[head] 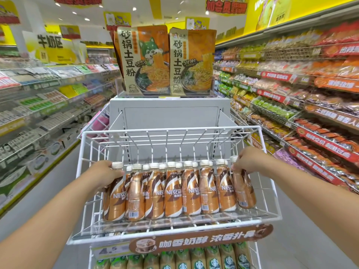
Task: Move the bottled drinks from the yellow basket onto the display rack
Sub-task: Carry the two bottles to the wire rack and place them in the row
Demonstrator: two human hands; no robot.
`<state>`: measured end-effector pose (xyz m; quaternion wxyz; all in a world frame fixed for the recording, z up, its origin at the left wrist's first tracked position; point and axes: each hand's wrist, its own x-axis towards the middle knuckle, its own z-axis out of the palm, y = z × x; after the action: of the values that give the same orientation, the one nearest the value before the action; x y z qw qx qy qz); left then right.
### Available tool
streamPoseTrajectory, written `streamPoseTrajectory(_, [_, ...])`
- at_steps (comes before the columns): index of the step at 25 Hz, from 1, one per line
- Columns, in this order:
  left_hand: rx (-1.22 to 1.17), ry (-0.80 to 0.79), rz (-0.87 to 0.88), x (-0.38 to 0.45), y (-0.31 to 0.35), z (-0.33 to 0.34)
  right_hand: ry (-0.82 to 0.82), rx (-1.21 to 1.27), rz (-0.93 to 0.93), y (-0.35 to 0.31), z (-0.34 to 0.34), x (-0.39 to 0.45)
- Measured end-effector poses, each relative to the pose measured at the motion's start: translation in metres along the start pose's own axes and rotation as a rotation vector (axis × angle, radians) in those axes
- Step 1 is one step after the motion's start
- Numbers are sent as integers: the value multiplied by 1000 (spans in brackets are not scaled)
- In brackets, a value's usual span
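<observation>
**Coffee bottles lined up in the white wire rack**

Two rows of bottled drinks (172,189) standing across the top tier of the display rack (272,214), a white wire basket with a clear floor panel. Brown and copper shrink labels with white swirls, "NESCAFE" in white lettering, barcodes low on some, white screw caps on top. Front row packed shoulder to shoulder, touching; second row just behind, only caps and necks showing.

Left hand (105,173) curled round the neck and shoulder of the leftmost bottle (114,193), upright at the row's left end. Right hand (245,163) gripping the upper part of the rightmost bottle (243,189), fingers wrapped below the cap, bottle tilted with its cap leaning left toward the row.

Below the tier, a brown oval sign (202,239) with Chinese text and a coffee-cup picture, beside a price tag (108,250) reading 4.5. Under that, green-capped Starbucks bottles (198,259) in a row. Above the rack, two orange noodle pouches (167,61) upright in a clear tray.
</observation>
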<state>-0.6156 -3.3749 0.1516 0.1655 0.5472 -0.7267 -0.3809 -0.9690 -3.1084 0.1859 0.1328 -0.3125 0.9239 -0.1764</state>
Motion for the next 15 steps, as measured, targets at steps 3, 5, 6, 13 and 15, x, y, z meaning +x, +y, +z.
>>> streamPoseTrajectory(3, [77,-27,-16,1,-2,1,-18,-92,-21,-2,5,3])
streamPoseTrajectory(5, [133,-20,-6,0,-3,3,-45,-160,1,-4,6,5])
streamPoseTrajectory(6, [143,-10,0,1,-3,4,-56,-169,14,-5,5,6])
streamPoseTrajectory(13, [166,2,5,-4,-10,9,-95,-208,41,-18,10,2])
streamPoseTrajectory(15, [199,19,32,-10,-9,10,-112,-396,56,-22,16,-1])
